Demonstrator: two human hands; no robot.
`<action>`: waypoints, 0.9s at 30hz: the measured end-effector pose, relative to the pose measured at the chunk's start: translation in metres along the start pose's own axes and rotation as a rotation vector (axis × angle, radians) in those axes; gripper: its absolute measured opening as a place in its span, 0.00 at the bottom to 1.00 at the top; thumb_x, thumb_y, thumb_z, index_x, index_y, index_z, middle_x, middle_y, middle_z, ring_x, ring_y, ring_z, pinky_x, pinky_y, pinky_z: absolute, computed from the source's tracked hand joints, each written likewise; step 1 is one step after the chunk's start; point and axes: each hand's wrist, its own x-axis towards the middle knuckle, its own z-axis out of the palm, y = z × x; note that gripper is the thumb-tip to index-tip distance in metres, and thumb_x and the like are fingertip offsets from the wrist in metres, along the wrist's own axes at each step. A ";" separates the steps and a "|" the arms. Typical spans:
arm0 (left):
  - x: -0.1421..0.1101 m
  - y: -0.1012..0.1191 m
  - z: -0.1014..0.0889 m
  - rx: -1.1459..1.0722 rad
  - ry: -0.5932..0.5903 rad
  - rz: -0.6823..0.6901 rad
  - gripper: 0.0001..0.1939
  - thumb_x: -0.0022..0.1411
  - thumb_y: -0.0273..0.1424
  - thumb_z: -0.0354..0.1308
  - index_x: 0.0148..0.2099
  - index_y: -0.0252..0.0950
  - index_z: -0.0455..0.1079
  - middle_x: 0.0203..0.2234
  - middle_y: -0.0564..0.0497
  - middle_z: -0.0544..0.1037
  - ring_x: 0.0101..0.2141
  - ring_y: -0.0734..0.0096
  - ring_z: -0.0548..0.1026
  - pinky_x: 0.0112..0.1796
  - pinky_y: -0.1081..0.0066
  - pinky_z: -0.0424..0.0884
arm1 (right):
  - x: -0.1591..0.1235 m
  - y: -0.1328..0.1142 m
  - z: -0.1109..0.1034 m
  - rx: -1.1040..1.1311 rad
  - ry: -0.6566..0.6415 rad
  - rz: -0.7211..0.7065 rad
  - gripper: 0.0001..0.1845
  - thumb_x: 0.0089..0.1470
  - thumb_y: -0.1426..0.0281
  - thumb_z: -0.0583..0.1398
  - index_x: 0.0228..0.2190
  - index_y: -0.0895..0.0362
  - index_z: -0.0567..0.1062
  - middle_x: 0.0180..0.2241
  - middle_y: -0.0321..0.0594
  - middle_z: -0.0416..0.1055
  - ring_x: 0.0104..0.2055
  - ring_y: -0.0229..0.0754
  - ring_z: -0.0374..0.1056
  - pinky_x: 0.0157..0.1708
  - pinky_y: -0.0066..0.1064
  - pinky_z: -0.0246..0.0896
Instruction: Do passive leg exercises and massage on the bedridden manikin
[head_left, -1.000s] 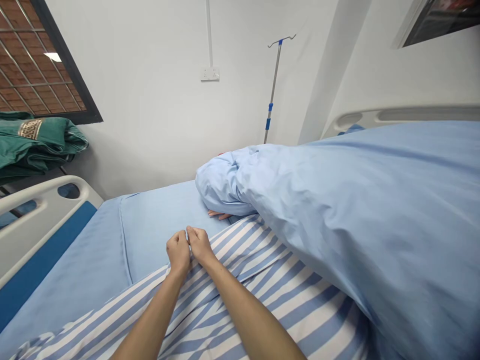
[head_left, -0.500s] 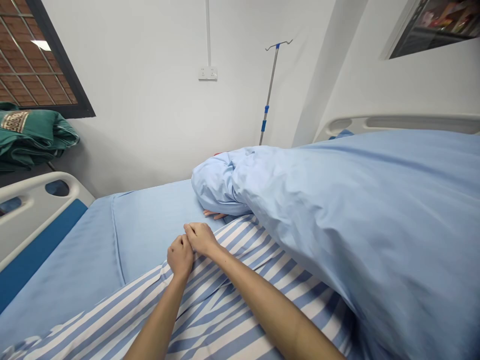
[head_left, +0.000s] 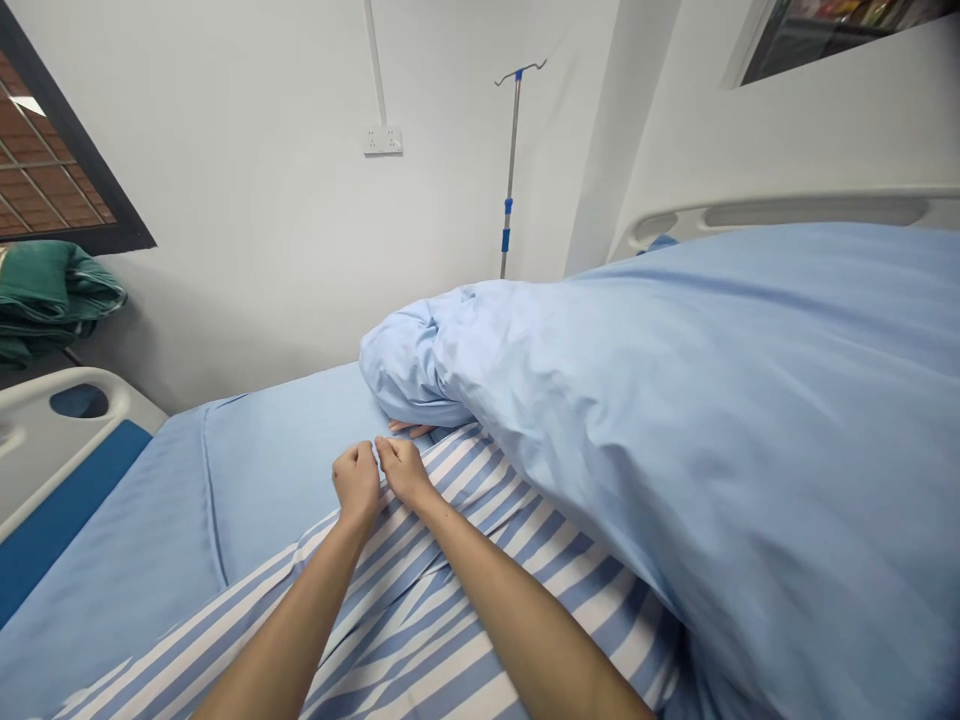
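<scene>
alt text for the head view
A person's left hand and right hand, closed side by side at the edge of blue-and-white striped fabric on a hospital bed. A light-blue quilt bulges at right, an IV pole beyond.

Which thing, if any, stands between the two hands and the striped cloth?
Nothing visible: the left hand and right hand are curled closed at the far edge of the striped cloth; whether they grip it is unclear. The blue quilt overlaps the cloth on the right, clear of both.
</scene>
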 end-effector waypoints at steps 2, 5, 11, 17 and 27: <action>0.000 0.012 0.014 -0.119 0.022 -0.033 0.14 0.53 0.36 0.42 0.18 0.38 0.55 0.14 0.57 0.58 0.21 0.76 0.57 0.23 0.74 0.54 | 0.004 0.003 -0.001 0.096 0.032 0.027 0.23 0.56 0.60 0.46 0.15 0.57 0.61 0.15 0.31 0.57 0.21 0.33 0.53 0.22 0.25 0.45; -0.004 0.016 0.029 -0.123 0.044 -0.079 0.16 0.54 0.37 0.41 0.18 0.37 0.57 0.15 0.55 0.62 0.21 0.76 0.58 0.23 0.74 0.54 | 0.008 0.004 -0.004 0.144 0.074 0.098 0.22 0.57 0.60 0.45 0.16 0.57 0.61 0.15 0.31 0.56 0.20 0.34 0.52 0.21 0.26 0.46; -0.012 0.006 0.035 0.013 -0.069 0.044 0.19 0.56 0.42 0.42 0.21 0.37 0.64 0.19 0.50 0.71 0.23 0.73 0.63 0.25 0.73 0.55 | 0.007 -0.015 -0.030 -0.415 0.044 -0.140 0.20 0.58 0.62 0.48 0.22 0.57 0.71 0.22 0.40 0.69 0.26 0.39 0.62 0.29 0.29 0.48; -0.013 0.008 0.037 0.161 -0.010 0.065 0.18 0.57 0.36 0.41 0.19 0.37 0.60 0.18 0.52 0.68 0.24 0.73 0.62 0.26 0.74 0.54 | 0.009 -0.002 -0.050 -0.456 0.059 0.053 0.20 0.60 0.64 0.46 0.30 0.56 0.75 0.29 0.42 0.75 0.34 0.39 0.67 0.33 0.26 0.52; 0.001 0.041 0.073 -0.063 -0.065 0.072 0.18 0.57 0.36 0.40 0.23 0.36 0.65 0.19 0.50 0.70 0.24 0.73 0.65 0.25 0.74 0.57 | 0.020 0.015 -0.052 -0.164 0.203 0.061 0.26 0.60 0.63 0.43 0.24 0.58 0.74 0.24 0.41 0.74 0.26 0.38 0.65 0.26 0.25 0.52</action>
